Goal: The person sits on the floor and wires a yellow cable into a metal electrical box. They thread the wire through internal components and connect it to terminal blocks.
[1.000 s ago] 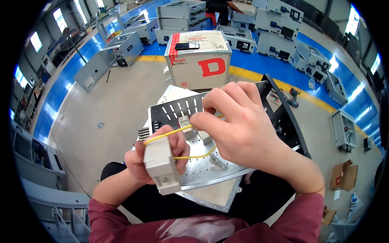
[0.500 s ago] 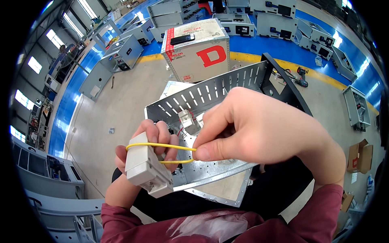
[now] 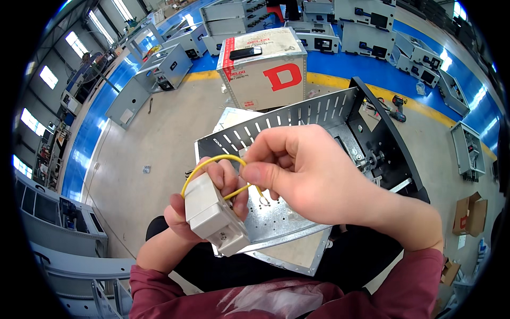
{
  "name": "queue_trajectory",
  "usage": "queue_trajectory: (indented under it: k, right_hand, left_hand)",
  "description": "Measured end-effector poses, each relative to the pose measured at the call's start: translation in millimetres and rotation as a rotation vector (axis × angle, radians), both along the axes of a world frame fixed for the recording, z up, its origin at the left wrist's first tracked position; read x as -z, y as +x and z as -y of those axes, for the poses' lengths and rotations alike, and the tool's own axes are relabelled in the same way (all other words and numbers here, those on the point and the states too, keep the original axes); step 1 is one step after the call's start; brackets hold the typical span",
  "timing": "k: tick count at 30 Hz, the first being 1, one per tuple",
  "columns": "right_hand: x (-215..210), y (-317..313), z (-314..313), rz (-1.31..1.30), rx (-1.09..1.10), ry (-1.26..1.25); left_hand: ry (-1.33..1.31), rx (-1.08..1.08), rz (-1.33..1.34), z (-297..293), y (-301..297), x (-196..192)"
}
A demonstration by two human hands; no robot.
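My left hand grips a light grey plastic block, an electrical part with a recessed screw in its lower end. Yellow wire arches round the block's upper end in a loop. Between thumb and forefinger, my right hand pinches this wire just right of the block. A bare wire end or small ring terminal hangs below my right fingertips; which cannot be told. Under both hands lies an open metal enclosure with a slotted back wall, its middle partly hidden by my right hand.
Beyond the enclosure stands a beige carton with a black phone on top. A cordless drill lies on the floor at the right. Several grey cabinets line the far blue floor. An open cardboard box sits far right.
The wire, earlier drawn taut to the right, now bows upward in a looser loop, and its end shows below my right fingers. Both hands and the block appear shifted slightly.
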State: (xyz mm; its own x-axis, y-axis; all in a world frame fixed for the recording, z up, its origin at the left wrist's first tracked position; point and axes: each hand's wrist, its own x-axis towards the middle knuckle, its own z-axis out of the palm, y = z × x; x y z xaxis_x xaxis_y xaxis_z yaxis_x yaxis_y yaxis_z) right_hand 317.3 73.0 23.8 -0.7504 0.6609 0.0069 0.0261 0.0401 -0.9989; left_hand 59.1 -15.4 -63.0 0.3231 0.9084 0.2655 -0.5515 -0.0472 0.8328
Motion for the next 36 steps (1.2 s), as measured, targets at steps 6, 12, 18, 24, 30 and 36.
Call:
queue_trajectory:
  k: [6, 12, 18, 24, 30, 36]
  right_hand:
    - [15, -18, 16, -0.205, 0.06, -0.248]
    - [17, -19, 18, -0.291, 0.035, -0.193]
    - [26, -19, 30, -0.146, 0.095, 0.0]
    - [7, 2, 22, 0.121, 0.032, 0.285]
    - [-18, 15, -6, 0.181, -0.184, 0.007]
    - [-14, 10, 0, 0.185, -0.073, 0.119]
  left_hand:
    - [0.065, -0.076, -0.023, -1, 5, -6]
    - [0.208, -0.115, -0.176, 5, 5, -9]
    - [0.477, -0.223, -0.304, 3, 1, 4]
    - [0.532, -0.122, -0.36, 1, -8, 7]
    - [0.478, -0.055, -0.343, -4, -7, 2]
    - [0.248, -0.146, -0.209, 0, 0, 1]
